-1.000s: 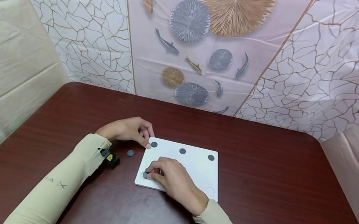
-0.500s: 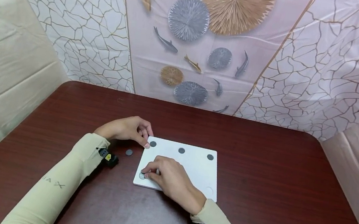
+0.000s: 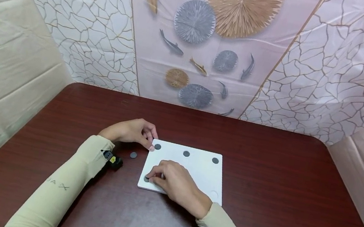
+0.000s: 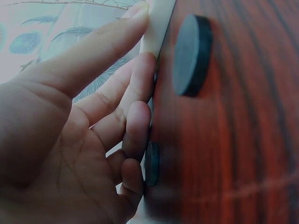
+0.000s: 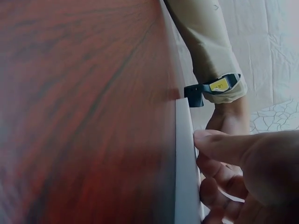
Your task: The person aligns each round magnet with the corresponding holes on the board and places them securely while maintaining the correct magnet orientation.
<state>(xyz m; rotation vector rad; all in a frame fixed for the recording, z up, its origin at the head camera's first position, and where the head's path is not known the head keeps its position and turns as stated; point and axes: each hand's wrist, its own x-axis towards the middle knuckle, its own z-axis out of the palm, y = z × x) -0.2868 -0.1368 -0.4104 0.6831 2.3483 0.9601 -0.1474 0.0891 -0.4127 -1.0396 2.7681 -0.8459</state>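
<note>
A white rectangular board (image 3: pixel 190 172) lies on the table, with several round dark grey discs set along its far edge, among them a middle disc (image 3: pixel 186 154) and a right one (image 3: pixel 215 161). My left hand (image 3: pixel 132 131) holds the board's far left corner, thumb on top and fingers at the edge. At the near left corner my right hand (image 3: pixel 178 184) pinches a grey disc (image 3: pixel 146 179) over a round recess, its fingertips partly covering it. A shallow empty recess (image 3: pixel 213 194) shows at the near right corner.
One loose grey disc (image 3: pixel 133 155) lies on the dark red wood table (image 3: pixel 269 191) left of the board. A second loose disc (image 4: pixel 153 163) shows near the left little finger in the left wrist view. A patterned cloth (image 3: pixel 191 51) hangs behind the table.
My right hand has shifted the pinched disc slightly about the near left recess; tilted half a second ago, it now sits lower there. The left hand keeps its hold on the board.
</note>
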